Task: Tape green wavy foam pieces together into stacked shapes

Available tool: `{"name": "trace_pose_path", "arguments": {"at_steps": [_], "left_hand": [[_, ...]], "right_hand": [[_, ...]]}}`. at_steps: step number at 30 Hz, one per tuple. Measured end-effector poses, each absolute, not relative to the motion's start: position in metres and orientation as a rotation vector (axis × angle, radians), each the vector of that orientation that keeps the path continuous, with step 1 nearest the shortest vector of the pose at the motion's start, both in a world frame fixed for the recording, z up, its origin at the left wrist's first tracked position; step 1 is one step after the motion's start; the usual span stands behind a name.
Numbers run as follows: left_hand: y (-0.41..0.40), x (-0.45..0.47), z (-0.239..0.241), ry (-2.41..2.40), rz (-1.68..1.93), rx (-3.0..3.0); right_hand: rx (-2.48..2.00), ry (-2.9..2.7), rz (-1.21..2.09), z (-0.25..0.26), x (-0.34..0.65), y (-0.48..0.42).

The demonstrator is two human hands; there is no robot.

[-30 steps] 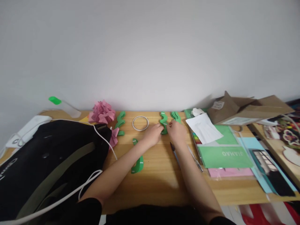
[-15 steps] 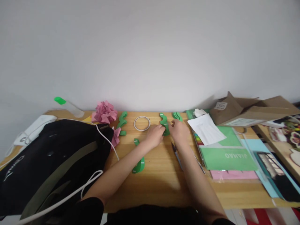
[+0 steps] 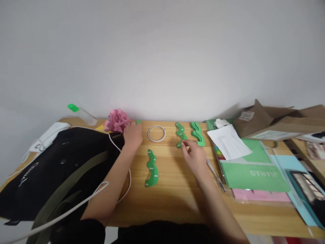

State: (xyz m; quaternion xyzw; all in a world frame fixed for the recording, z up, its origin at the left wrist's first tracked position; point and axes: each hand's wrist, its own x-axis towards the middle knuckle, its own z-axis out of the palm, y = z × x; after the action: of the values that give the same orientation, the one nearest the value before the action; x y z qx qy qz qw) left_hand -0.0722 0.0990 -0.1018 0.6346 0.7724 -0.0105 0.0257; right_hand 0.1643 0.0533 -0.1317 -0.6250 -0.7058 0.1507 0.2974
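Observation:
My left hand [image 3: 132,135] is stretched out to the back left beside a pink paper flower [image 3: 117,120]. Its fingers curl over a green paper piece whose tip [image 3: 138,121] pokes out past them. My right hand [image 3: 194,156] pinches the near end of a green wavy paper strip [image 3: 180,134] that lies on the wooden table [image 3: 175,193]. A stack of similar green strips [image 3: 197,133] lies just to its right. Another wavy green strip [image 3: 151,168] lies between my arms. A white ring [image 3: 156,133] rests between the two hands.
A black bag [image 3: 50,169] with white cords covers the left of the table. Scissors [image 3: 215,174] lie by my right wrist. A green paper pack [image 3: 254,173], white sheet [image 3: 224,140] and brown paper bag [image 3: 274,118] fill the right. A green-capped bottle [image 3: 80,113] lies at the back left.
My left hand let go of the wavy strip and moved left to the green piece by the pink flower. My right hand stayed at the strip, drawn back a little.

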Motion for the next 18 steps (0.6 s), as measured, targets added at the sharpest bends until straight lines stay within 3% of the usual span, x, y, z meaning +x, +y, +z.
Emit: {"name": "trace_pose_path", "arguments": {"at_steps": [8, 18], "left_hand": [[0.108, -0.088, -0.107, 2.393, -0.236, 1.854], [0.106, -0.091, -0.106, 2.376, -0.137, 1.970]], "right_hand": [[-1.545, -1.943, 0.464, -0.137, 0.160, 0.046], [-1.618, -1.943, 0.554, -0.132, 0.160, 0.044]]}}
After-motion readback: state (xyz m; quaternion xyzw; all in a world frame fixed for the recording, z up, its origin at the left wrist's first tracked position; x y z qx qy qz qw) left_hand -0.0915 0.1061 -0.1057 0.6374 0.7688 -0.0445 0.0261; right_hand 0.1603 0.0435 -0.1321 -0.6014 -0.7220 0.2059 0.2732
